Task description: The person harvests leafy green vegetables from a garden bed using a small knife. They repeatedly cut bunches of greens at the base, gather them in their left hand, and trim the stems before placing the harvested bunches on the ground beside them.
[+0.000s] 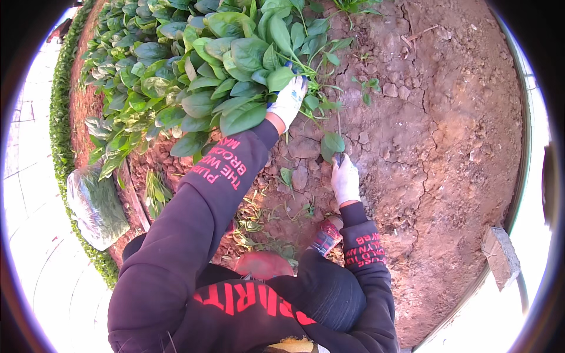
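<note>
My left hand (289,98), in a white and blue work glove, is closed around a bunch of leafy spinach (247,57). Part of the fingers is hidden by leaves. Stems stick out on the right side of that hand. Lower and to the right, my right hand (345,178), in a white glove with dark fingertips, grips a thin long-shafted hand tool (339,125). Its shaft points away from me toward the spinach stems; the tip is hard to make out. A spinach leaf (333,143) is beside the shaft, just ahead of my right fingers.
Dense spinach plants (150,57) cover the ground at the upper left. Cracked bare soil (450,132) spreads to the right. A clear plastic bag (97,207) with greens sits at left, near a small spinach bundle (156,192). A concrete block (501,258) stands at the right edge.
</note>
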Motion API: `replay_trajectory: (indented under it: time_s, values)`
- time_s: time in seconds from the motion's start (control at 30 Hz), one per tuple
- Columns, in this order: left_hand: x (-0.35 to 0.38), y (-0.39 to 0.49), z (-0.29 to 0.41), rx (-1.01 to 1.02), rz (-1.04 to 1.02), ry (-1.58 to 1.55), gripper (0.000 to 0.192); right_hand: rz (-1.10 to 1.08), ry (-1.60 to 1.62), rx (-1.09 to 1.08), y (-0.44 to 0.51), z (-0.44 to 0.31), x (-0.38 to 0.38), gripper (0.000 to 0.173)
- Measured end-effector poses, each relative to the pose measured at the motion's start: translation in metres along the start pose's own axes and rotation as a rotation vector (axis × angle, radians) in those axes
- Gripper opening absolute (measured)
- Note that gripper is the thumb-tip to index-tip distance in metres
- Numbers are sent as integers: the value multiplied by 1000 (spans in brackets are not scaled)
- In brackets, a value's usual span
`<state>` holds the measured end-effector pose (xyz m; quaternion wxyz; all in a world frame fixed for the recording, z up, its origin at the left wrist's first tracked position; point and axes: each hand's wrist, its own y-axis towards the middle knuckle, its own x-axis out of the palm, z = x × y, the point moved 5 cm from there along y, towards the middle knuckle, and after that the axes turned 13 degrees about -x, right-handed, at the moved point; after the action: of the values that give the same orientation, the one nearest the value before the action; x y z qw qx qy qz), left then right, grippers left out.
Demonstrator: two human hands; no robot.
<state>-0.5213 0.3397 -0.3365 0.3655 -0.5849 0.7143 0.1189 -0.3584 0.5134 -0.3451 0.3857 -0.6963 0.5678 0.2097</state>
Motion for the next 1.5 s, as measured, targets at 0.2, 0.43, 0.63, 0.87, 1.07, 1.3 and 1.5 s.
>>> replay_trajectory:
  time_s: [0.2, 0.43, 0.63, 0.87, 1.07, 1.3, 1.5]
  values:
    - [-9, -14, -11, -68, 47, -22, 52, 29, -120, -22, -20, -1, -18, 37]
    - [-4, -17, -3, -113, 132, -94, 51, -9, -175, -115, 4, -9, -12, 34]
    - [12, -12, -16, -143, 145, -189, 49, -147, -126, -7, -48, 11, -35, 34]
    - [20, -11, -11, -125, 93, -174, 51, 79, 48, 10, -11, 19, -24, 37]
    - [29, -10, -6, -165, 137, -150, 51, 113, -93, -104, 23, -1, -4, 33]
    - [32, -8, -7, -102, 40, -257, 51, -73, -183, -87, -2, 12, -13, 32]
    - [40, -4, -3, -91, -42, -270, 51, -48, -237, -113, -17, 8, -20, 36]
